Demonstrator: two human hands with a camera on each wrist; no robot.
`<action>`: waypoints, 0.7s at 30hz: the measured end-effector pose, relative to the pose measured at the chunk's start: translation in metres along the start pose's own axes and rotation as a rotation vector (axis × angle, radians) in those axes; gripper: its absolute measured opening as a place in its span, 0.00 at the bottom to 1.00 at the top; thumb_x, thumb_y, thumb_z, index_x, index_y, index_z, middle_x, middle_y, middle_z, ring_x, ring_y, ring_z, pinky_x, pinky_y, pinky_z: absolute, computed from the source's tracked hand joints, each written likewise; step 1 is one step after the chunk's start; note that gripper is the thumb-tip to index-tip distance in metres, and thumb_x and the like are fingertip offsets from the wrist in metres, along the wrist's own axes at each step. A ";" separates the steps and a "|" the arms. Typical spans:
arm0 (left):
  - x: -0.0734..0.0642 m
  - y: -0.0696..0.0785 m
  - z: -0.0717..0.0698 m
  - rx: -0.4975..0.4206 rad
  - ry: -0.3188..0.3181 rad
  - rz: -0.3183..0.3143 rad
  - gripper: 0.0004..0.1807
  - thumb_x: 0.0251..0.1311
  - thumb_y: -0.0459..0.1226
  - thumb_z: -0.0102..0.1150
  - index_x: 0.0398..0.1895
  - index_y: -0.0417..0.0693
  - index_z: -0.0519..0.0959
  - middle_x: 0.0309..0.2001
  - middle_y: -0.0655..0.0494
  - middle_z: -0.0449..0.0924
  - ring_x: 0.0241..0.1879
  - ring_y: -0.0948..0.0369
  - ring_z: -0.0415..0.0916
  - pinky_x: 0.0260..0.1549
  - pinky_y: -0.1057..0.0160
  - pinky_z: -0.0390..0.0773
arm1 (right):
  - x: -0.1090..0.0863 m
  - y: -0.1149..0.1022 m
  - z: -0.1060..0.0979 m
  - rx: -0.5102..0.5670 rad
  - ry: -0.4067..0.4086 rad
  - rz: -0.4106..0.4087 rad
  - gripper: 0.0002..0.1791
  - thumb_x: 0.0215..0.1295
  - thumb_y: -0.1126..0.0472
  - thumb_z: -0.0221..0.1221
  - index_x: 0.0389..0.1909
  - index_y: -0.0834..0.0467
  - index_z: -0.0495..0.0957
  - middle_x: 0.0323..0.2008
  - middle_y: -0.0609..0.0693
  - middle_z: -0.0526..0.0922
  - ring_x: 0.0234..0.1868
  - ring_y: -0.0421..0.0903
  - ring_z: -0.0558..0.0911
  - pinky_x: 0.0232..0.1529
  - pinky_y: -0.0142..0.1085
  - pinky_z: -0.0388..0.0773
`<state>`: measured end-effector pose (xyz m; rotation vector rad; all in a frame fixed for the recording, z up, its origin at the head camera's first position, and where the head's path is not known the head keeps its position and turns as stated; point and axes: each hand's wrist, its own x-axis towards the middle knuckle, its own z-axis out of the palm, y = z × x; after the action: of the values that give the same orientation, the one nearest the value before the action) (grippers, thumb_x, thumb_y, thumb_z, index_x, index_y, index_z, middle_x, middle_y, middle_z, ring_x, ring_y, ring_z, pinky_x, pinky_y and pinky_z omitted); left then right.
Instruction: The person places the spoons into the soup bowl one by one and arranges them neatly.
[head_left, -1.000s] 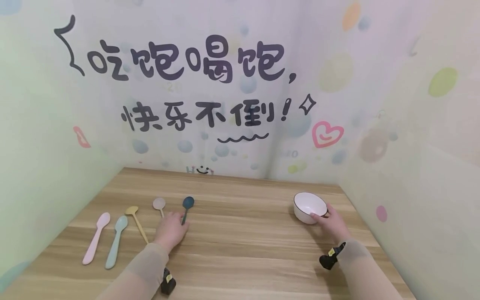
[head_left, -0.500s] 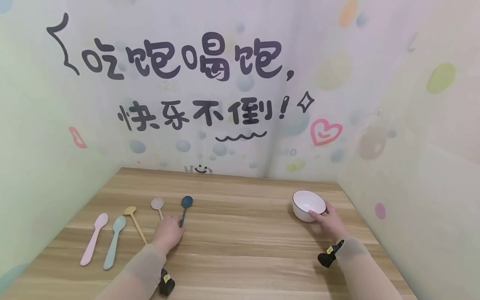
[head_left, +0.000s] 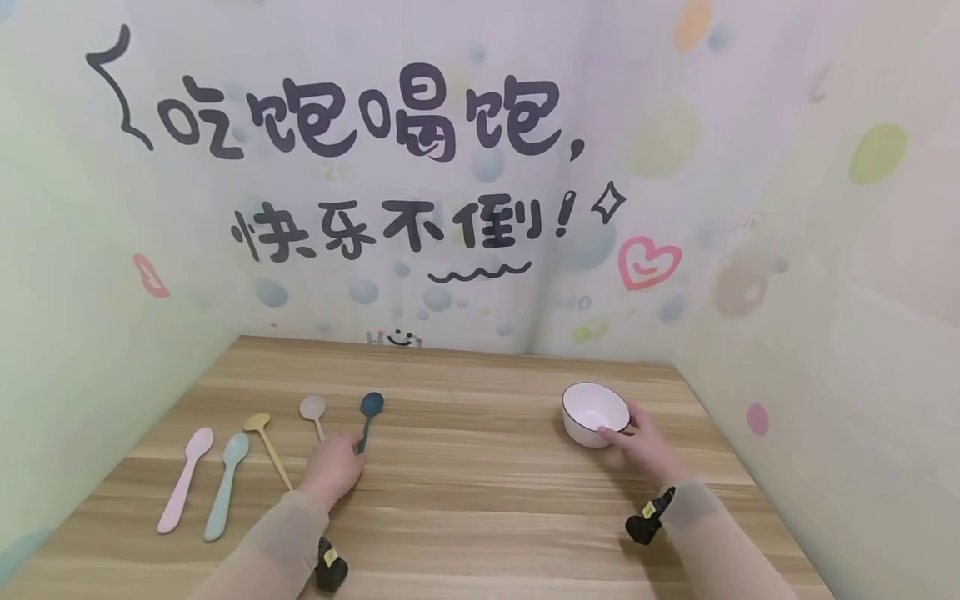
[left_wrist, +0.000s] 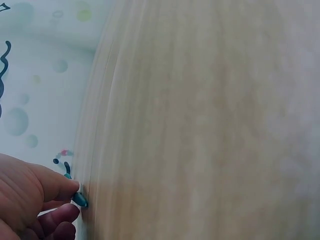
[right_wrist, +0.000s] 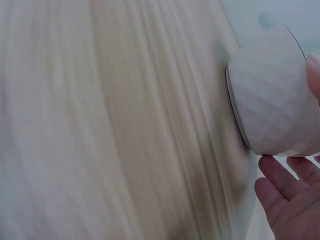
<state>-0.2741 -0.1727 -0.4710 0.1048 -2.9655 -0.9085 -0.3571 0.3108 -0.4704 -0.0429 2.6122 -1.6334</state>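
My left hand (head_left: 333,468) pinches the handle of a dark teal spoon (head_left: 372,405) between thumb and fingers. In the left wrist view, a short teal piece of that spoon (left_wrist: 79,199) shows at the fingertips; the rest of the handle is hidden. Over on the right, my right hand (head_left: 649,446) grips a white bowl (head_left: 582,432) with a dark rim, its thumb at the near edge. The right wrist view shows the bowl's faceted wall (right_wrist: 272,100) with fingers against its side. Whether its base touches the table cannot be told.
Left of my left hand lie a beige spoon (head_left: 312,407), a yellow ladle (head_left: 274,454), a light blue spoon (head_left: 224,492) and a pink spoon (head_left: 183,487). All are on the wooden table (head_left: 465,517). Printed walls (head_left: 420,308) enclose the table's back and sides.
Over the last half second my right hand has shifted left with the white bowl. My left hand and the dark teal spoon stay nearly in place; the head view drifts slightly.
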 end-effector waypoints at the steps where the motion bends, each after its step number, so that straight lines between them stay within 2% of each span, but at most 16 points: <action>1: 0.000 0.000 0.000 0.000 0.001 -0.001 0.21 0.64 0.33 0.53 0.58 0.30 0.72 0.52 0.30 0.72 0.55 0.35 0.69 0.51 0.40 0.70 | -0.001 -0.001 0.003 -0.005 -0.008 -0.004 0.54 0.59 0.51 0.67 0.73 0.67 0.42 0.70 0.69 0.53 0.69 0.62 0.56 0.68 0.54 0.51; 6: 0.001 0.000 0.001 0.005 0.005 0.004 0.21 0.64 0.34 0.53 0.58 0.30 0.72 0.52 0.30 0.72 0.54 0.35 0.69 0.51 0.40 0.70 | -0.006 -0.007 0.015 0.001 -0.030 0.005 0.55 0.58 0.50 0.67 0.73 0.66 0.42 0.70 0.68 0.53 0.66 0.63 0.62 0.64 0.53 0.59; 14: 0.002 -0.001 0.000 0.000 -0.009 0.002 0.21 0.64 0.34 0.53 0.58 0.30 0.72 0.52 0.29 0.72 0.54 0.34 0.69 0.51 0.40 0.70 | -0.010 -0.014 0.027 -0.001 -0.055 -0.028 0.50 0.57 0.53 0.68 0.72 0.63 0.49 0.68 0.66 0.58 0.62 0.62 0.67 0.61 0.51 0.64; 21: 0.003 -0.002 0.001 -0.001 -0.013 0.002 0.21 0.64 0.34 0.53 0.58 0.29 0.72 0.53 0.29 0.71 0.55 0.34 0.69 0.52 0.40 0.69 | -0.013 -0.016 0.037 -0.025 -0.070 -0.031 0.50 0.56 0.50 0.69 0.72 0.63 0.51 0.67 0.65 0.60 0.61 0.62 0.69 0.57 0.48 0.69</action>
<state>-0.2768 -0.1739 -0.4731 0.0970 -2.9760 -0.9145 -0.3417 0.2716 -0.4720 -0.1400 2.5924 -1.5782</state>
